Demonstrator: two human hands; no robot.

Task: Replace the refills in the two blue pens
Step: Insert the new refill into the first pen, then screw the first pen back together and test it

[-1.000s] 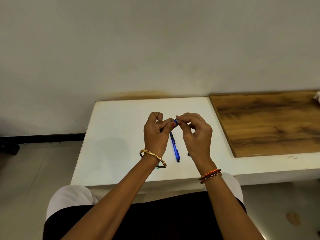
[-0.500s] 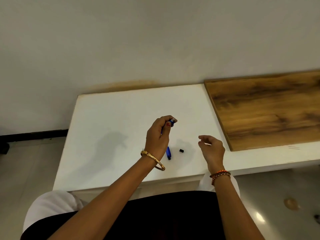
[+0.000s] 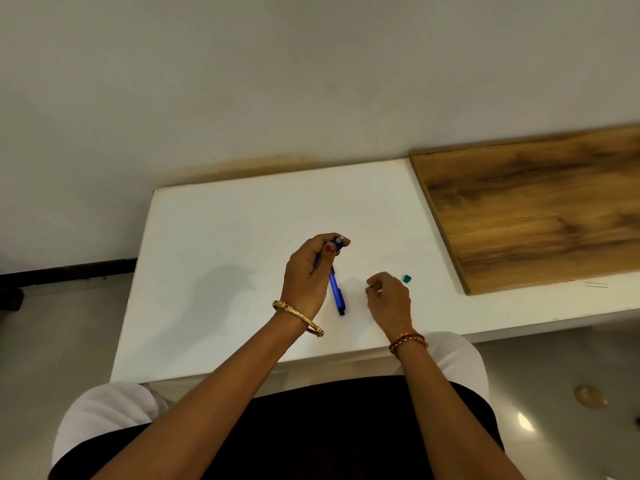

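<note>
My left hand (image 3: 306, 275) is closed around a blue pen barrel (image 3: 337, 243), held upright above the white table (image 3: 221, 237); only the barrel's top end shows past my fingers. A second blue pen (image 3: 335, 292) lies on the table just right of that hand, its dark tip toward me. My right hand (image 3: 389, 299) rests low on the table to the right of the lying pen. Its fingertips pinch a small black pen part (image 3: 370, 288). No loose refill is visible.
A small teal piece (image 3: 407, 278) lies on the table just beyond my right hand. A wooden board (image 3: 540, 216) covers the table's right side. The wall stands behind the table, and my lap is below its front edge.
My hands came apart from working the pen together. My right hand dropped to the table and closed on the small black part that lay there. The view shifted.
</note>
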